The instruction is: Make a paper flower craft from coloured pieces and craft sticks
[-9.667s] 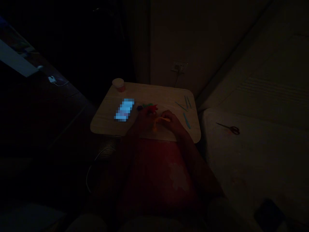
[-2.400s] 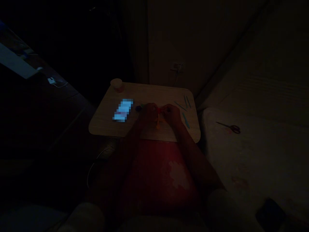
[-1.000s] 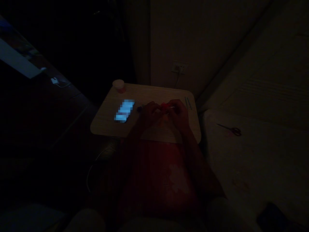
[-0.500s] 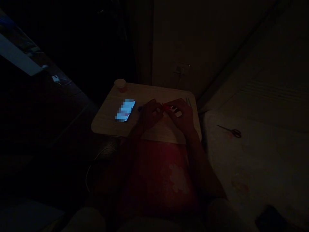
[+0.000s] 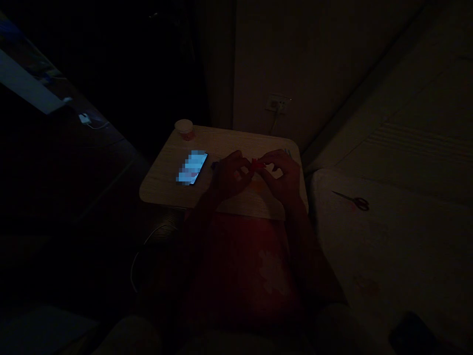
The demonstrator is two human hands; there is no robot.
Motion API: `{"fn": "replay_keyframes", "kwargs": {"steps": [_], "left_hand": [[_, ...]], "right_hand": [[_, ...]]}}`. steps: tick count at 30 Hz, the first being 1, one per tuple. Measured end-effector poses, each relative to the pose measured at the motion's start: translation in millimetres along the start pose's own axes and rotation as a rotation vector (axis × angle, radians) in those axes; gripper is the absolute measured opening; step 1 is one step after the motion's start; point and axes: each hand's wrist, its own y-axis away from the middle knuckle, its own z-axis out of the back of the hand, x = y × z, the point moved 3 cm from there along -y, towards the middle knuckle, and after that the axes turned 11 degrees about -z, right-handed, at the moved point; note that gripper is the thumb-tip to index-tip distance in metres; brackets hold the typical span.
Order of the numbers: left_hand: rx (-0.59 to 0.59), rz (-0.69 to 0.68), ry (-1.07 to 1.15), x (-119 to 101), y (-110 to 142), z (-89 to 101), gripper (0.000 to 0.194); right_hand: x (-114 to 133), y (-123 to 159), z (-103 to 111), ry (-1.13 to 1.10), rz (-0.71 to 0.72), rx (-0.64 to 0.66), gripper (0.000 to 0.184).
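Between my two hands, above the small wooden table [image 5: 162,190], is a small bright red piece [image 5: 257,164]; its kind is too dark to make out. My left hand [image 5: 232,175] pinches its left end with thumb and forefinger. On the other side, my right hand [image 5: 283,172] grips it with the fingertips. A small dark bluish thing [image 5: 214,165] lies just left of my left hand, partly hidden by it. Below the red piece an orange patch [image 5: 257,186] shows on the tabletop. Some thin greyish item [image 5: 287,152] lies behind my right hand, mostly covered.
A lit phone [image 5: 192,167] lies on the table's left part, with a paper cup [image 5: 184,129] at the back left corner. Scissors [image 5: 353,199] rest on the pale bedding [image 5: 406,236] to the right. A wall socket [image 5: 278,103] with a plugged cord is behind the table.
The red piece has turned a little between my fingertips. My right hand has shifted slightly to the right, covering more of the greyish item behind it.
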Motion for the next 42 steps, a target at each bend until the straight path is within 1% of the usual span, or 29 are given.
{"fn": "replay_keyframes", "kwargs": {"steps": [7,13,16,19,22,26,31,36,42], "left_hand": [[-0.031,0.008,0.049,-2.9,-2.8,0.8,0.03],[-0.065,0.014,0.091,-6.3,-6.9,3.9,0.036],[-0.065,0.01,0.099,-7.4,-6.2,4.4,0.035],[-0.058,0.007,0.111,-7.1,-4.3,3.4,0.033],[-0.07,0.007,0.122,-5.6,-2.7,1.3,0.034],[-0.07,0.042,0.127,-4.6,-2.8,-1.3,0.037],[-0.092,0.096,0.125,-5.3,-4.0,-0.5,0.04],[-0.113,0.096,0.105,-1.6,-2.1,-1.6,0.04],[-0.157,0.099,0.125,0.5,-2.2,-2.7,0.043]], "right_hand": [[-0.5,-2.2,0.6,-0.069,-0.022,-0.017,0.012],[6.4,-3.1,0.5,-0.042,0.03,0.008,0.01],[8.0,-3.6,0.7,-0.01,0.021,0.016,0.01],[7.7,-4.1,0.8,0.021,0.004,0.002,0.01],[6.2,-4.4,0.2,0.027,-0.008,-0.013,0.012],[3.2,-4.1,0.8,-0.012,-0.035,-0.015,0.016],[3.9,-2.7,3.2,-0.042,-0.055,0.028,0.018],[6.6,-0.6,3.4,-0.021,-0.04,-0.049,0.016],[9.2,1.3,2.0,0.086,-0.006,-0.088,0.019]]}}
